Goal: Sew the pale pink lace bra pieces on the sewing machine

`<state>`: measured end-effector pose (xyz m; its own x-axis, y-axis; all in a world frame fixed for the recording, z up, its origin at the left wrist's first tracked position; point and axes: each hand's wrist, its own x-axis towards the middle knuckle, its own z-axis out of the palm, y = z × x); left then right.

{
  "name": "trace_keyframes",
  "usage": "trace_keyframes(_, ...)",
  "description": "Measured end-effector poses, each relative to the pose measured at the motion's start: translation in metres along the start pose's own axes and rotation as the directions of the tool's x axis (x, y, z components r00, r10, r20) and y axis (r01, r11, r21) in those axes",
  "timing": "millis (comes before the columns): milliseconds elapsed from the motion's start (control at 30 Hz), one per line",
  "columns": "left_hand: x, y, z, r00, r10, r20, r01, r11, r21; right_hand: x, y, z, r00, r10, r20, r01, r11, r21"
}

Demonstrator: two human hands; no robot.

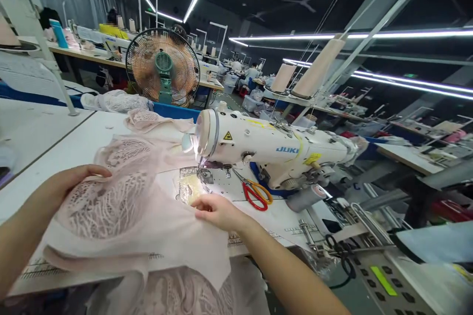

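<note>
the pale pink garment piece with patterned lace cups (148,221) lies spread on the white counter (70,152), to the left of the white sewing machine with blue lettering (266,143). the left hand (76,182) lays its fingers over a lace cup (whether they grip it from beneath, i cannot tell). the right hand (219,211) pinches the garment's smooth cloth between its fingers, near the needle. scissors with red and orange handles (254,194) lie beside the machine.
</note>
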<state>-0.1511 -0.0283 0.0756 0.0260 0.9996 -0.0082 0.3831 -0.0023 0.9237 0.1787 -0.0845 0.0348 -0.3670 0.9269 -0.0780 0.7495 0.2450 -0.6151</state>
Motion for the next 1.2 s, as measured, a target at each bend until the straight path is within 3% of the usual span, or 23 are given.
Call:
trace_keyframes(100, 0.034, -0.019, -0.021, 1.000, 0.013, 0.011, -0.015, 0.970, 0.242, 0.024, -0.002, 0.009, 0.989, 0.038, -0.143, -0.058, 0.988, -0.140)
trace_keyframes(167, 0.050, -0.020, -0.029, 0.988, 0.150, -0.021, -0.118, 0.855, 0.506, 0.039, -0.004, 0.017, 0.976, 0.047, -0.212, -0.095, 0.970, -0.223)
trace_keyframes(233, 0.055, -0.011, -0.024, 0.940, 0.336, -0.059, -0.204, 0.691, 0.693, 0.049, -0.004, 0.024, 0.957, 0.068, -0.281, -0.150, 0.948, -0.279)
trace_keyframes(300, 0.046, 0.004, -0.001, 0.856, 0.510, -0.084, -0.278, 0.593, 0.756, 0.054, -0.003, 0.029, 0.941, 0.081, -0.328, -0.194, 0.924, -0.329)
trace_keyframes(333, 0.038, 0.011, 0.017, 0.836, 0.546, -0.050, -0.351, 0.604, 0.715, 0.055, -0.003, 0.031, 0.940, 0.075, -0.333, -0.200, 0.912, -0.357)
trace_keyframes(367, 0.028, 0.016, 0.038, 0.831, 0.547, 0.098, -0.470, 0.598, 0.649, 0.054, -0.002, 0.032, 0.943, 0.061, -0.327, -0.193, 0.901, -0.388)
trace_keyframes(433, 0.009, 0.022, 0.084, 0.738, 0.554, 0.385, -0.671, 0.549, 0.498, 0.048, -0.002, 0.034, 0.955, 0.016, -0.296, -0.153, 0.882, -0.445)
trace_keyframes(533, -0.006, 0.015, 0.140, 0.645, 0.493, 0.583, -0.759, 0.498, 0.419, 0.033, -0.001, 0.035, 0.962, -0.041, -0.269, -0.100, 0.865, -0.492)
trace_keyframes(633, 0.001, -0.002, 0.161, 0.558, 0.491, 0.669, -0.827, 0.400, 0.395, 0.011, 0.002, 0.036, 0.967, -0.121, -0.226, -0.011, 0.861, -0.509)
trace_keyframes(733, 0.013, -0.018, 0.160, 0.441, 0.506, 0.741, -0.897, 0.224, 0.382, -0.017, 0.011, 0.040, 0.939, -0.253, -0.234, 0.111, 0.865, -0.490)
trace_keyframes(800, 0.019, -0.022, 0.158, 0.436, 0.496, 0.751, -0.896, 0.157, 0.416, -0.034, 0.018, 0.043, 0.911, -0.311, -0.273, 0.154, 0.867, -0.474)
trace_keyframes(900, 0.023, -0.020, 0.162, 0.482, 0.497, 0.722, -0.863, 0.128, 0.488, -0.052, 0.026, 0.047, 0.897, -0.323, -0.302, 0.153, 0.868, -0.472)
trace_keyframes(1200, 0.032, 0.004, 0.176, 0.571, 0.463, 0.678, -0.795, 0.106, 0.597, -0.055, 0.023, 0.047, 0.924, -0.263, -0.278, 0.118, 0.887, -0.447)
